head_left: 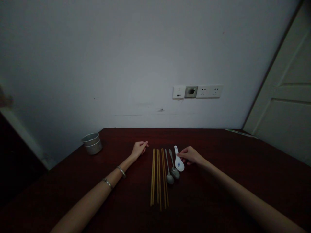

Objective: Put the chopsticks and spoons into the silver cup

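On a dark red-brown table (230, 161) lie several yellow chopsticks (158, 176) side by side, pointing away from me. To their right lie two metal spoons (171, 170) and a white ceramic spoon (178, 160) with a blue mark. My right hand (190, 154) rests just right of the white spoon, fingers curled and touching its handle. My left hand (139, 149) lies on the table left of the chopsticks, fingers loosely curled, holding nothing that I can see. Two bracelets circle my left forearm.
A small metal cup (92, 143) stands at the table's far left corner. A white wall with a row of sockets (197, 92) runs behind the table. A white door (284, 97) is at the right.
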Motion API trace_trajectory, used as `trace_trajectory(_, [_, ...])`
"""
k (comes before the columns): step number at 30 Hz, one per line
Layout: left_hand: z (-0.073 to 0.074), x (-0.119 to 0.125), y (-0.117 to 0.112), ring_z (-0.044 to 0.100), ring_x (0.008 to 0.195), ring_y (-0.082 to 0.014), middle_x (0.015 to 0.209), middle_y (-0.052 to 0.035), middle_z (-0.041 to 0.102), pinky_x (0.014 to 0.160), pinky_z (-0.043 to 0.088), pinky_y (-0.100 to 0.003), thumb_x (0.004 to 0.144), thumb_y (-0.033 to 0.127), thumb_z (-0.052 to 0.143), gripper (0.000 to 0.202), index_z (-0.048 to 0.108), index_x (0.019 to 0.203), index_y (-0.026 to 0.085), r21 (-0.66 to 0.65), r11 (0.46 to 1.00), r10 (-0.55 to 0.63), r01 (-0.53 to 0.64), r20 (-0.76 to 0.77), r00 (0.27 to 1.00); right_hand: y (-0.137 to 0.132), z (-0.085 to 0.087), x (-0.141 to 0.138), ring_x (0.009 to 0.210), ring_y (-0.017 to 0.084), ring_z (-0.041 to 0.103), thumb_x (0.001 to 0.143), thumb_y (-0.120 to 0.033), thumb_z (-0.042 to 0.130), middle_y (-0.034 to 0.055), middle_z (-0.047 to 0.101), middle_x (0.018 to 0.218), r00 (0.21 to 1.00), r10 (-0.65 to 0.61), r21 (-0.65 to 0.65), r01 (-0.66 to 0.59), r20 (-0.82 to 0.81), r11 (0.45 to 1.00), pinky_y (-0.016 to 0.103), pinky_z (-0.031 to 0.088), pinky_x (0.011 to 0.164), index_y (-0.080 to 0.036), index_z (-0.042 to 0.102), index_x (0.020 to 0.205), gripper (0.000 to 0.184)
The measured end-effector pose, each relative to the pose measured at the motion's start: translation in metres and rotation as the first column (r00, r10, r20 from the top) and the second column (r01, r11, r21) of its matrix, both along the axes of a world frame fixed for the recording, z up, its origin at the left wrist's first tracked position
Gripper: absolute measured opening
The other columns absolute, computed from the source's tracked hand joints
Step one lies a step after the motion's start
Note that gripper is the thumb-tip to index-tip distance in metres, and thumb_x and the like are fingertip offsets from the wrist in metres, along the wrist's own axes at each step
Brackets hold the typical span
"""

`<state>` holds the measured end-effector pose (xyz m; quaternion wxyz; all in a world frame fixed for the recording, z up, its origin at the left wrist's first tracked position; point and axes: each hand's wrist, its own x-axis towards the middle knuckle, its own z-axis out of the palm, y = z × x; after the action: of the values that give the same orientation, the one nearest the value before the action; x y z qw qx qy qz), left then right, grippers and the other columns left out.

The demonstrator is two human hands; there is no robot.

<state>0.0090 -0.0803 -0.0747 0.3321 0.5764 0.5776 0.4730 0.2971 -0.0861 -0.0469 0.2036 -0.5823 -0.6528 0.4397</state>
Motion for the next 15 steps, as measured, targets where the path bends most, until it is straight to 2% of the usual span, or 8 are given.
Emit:
trace_trajectory(6, [0.002,0.002,-0.001,0.036,0.031,-0.0053,0.040,0.0055,0.042,0.033,0.027,-0.017,0.071,0.047,0.048,0.036,0.057,0.066,0.012,0.028,0.999,0.022,-0.024,0.063,0.998,0.004,0.001,0.014,0.043,0.006,0.050,0.068,-0.043,0.058,0.0043,0.060,0.059,0.999,-0.029,0.062,0.031,-0.037,0.998,0.013,0.037,0.033,-0.010,0.061,0.065,0.033])
trace_trajectory(10, [0.005,-0.006,-0.008,0.040,0.034,-0.0059,0.045,0.0046,0.045,0.034,0.031,-0.018,0.070,0.046,0.051,0.034,0.056,0.070,0.012,0.054,0.997,0.049,-0.058,0.152,0.987,0.011,0.001,0.042,0.055,0.012,0.058,0.074,-0.042,0.049,0.0083,0.065,0.075,0.997,-0.067,0.224,0.075,-0.044,0.972,0.018,0.043,0.039,-0.012,0.062,0.086,0.034])
trace_trajectory(12, [0.007,-0.018,-0.016,0.041,0.037,-0.0059,0.048,0.0040,0.046,0.035,0.032,-0.018,0.070,0.045,0.051,0.033,0.057,0.071,0.012,0.058,0.993,0.096,-0.107,0.163,0.982,0.015,-0.003,0.059,0.072,0.018,0.062,0.077,-0.042,0.044,0.0102,0.065,0.085,0.995,-0.094,0.396,0.073,0.033,0.915,0.026,0.050,0.054,-0.013,0.061,0.093,0.037])
trace_trajectory(13, [0.008,-0.025,-0.021,0.041,0.037,-0.0059,0.048,0.0039,0.046,0.035,0.031,-0.017,0.070,0.045,0.051,0.033,0.056,0.071,0.012,0.058,0.988,0.131,-0.141,0.157,0.979,0.017,-0.007,0.067,0.082,0.021,0.061,0.076,-0.042,0.044,0.0108,0.064,0.094,0.987,-0.120,0.509,0.052,0.103,0.859,0.030,0.050,0.067,-0.014,0.061,0.094,0.037])
trace_trajectory(15, [0.008,-0.045,-0.034,0.040,0.037,-0.0058,0.047,0.0043,0.045,0.035,0.030,-0.017,0.070,0.045,0.050,0.033,0.055,0.067,0.013,0.054,0.974,0.213,-0.221,0.122,0.969,0.021,-0.018,0.081,0.097,0.026,0.055,0.075,-0.043,0.045,0.0118,0.059,0.106,0.962,-0.145,0.673,-0.050,0.230,0.738,0.039,0.043,0.085,-0.016,0.058,0.102,0.041])
